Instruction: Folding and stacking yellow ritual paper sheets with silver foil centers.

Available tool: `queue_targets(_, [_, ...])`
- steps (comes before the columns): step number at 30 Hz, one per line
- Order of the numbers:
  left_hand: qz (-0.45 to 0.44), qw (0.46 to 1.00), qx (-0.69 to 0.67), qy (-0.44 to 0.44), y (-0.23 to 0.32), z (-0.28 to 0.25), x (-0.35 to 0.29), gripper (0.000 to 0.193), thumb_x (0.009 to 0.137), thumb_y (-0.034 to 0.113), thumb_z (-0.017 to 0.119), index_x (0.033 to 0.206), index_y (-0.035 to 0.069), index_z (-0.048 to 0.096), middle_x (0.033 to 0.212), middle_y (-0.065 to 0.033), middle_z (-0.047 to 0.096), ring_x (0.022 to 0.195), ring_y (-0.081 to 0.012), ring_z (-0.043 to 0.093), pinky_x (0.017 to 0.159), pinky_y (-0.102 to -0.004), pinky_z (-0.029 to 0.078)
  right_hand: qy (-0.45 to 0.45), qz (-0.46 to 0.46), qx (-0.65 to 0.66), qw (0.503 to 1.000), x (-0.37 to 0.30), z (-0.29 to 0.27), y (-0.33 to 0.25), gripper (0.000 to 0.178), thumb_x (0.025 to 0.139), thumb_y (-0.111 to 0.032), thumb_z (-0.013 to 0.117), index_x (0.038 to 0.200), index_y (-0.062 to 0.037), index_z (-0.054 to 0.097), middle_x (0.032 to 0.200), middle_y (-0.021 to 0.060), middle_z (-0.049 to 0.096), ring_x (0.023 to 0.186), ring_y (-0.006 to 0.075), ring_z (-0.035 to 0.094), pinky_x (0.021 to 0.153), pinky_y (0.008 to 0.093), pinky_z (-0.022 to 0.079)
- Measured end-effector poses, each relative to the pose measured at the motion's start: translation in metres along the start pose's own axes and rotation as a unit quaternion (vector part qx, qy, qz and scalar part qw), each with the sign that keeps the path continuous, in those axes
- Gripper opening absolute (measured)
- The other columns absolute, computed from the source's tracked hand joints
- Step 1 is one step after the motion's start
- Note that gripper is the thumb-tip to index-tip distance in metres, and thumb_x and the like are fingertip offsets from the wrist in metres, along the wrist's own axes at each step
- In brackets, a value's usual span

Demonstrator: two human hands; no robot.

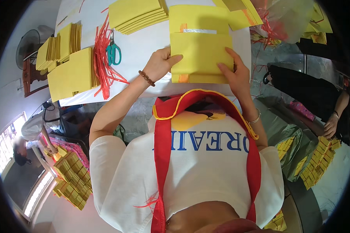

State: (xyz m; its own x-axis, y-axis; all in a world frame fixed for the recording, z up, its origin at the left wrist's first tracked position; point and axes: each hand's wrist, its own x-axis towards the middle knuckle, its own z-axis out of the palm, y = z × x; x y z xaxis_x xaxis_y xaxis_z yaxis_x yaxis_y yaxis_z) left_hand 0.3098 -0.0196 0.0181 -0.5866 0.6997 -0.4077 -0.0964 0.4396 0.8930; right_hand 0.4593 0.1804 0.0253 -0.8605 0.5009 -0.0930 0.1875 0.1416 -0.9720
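Observation:
A stack of yellow paper sheets [201,54] lies in front of me at the table's near edge. Orange patches show at its upper and lower left, and a silvery strip [200,31] crosses its upper part. My left hand [158,66] grips the left edge, thumb against the side and the other fingers curled, partly hidden. At the right edge, my right hand [237,72] holds the paper, its thumb and a finger on top. Left of the stack are teal-handled scissors [113,53] beside a bundle of red plastic strings [102,58].
Fanned yellow paper stacks [138,15] lie on the white table [144,40], with more at its left [70,73]. A clear plastic bag [287,19] hangs about the right corner. People work at both sides near piled yellow bundles [72,174]. A fan [27,48] stands far left.

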Motion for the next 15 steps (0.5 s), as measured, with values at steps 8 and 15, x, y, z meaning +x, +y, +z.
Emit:
queue_targets(8, [-0.026,0.997,-0.074,0.015,0.007,0.0,0.002,0.027,0.085,0.015,0.058,0.104,-0.001,0.046,0.074,-0.0047,0.06,0.057,-0.0061,0.053,0.046,-0.0208,0.042,-0.019,0.066,0.015,0.998,0.011,-0.001,0.014,0.048,0.077,-0.014,0.066,0.121,0.0001,0.052,0.107,0.0148,0.062,0.093,0.0145,0.058,0.082,0.0258,0.045])
queue_targets(15, [-0.064,0.995,-0.072,0.013,0.029,-0.007,0.0,0.032,0.083,0.018,0.061,0.106,0.001,0.047,0.076,-0.0051,0.06,0.059,-0.012,0.054,0.053,-0.0253,0.043,-0.022,0.065,-0.024,0.997,0.015,-0.003,0.014,0.047,0.077,-0.014,0.065,0.119,0.0004,0.053,0.104,0.0155,0.063,0.091,0.0159,0.059,0.08,0.0265,0.045])
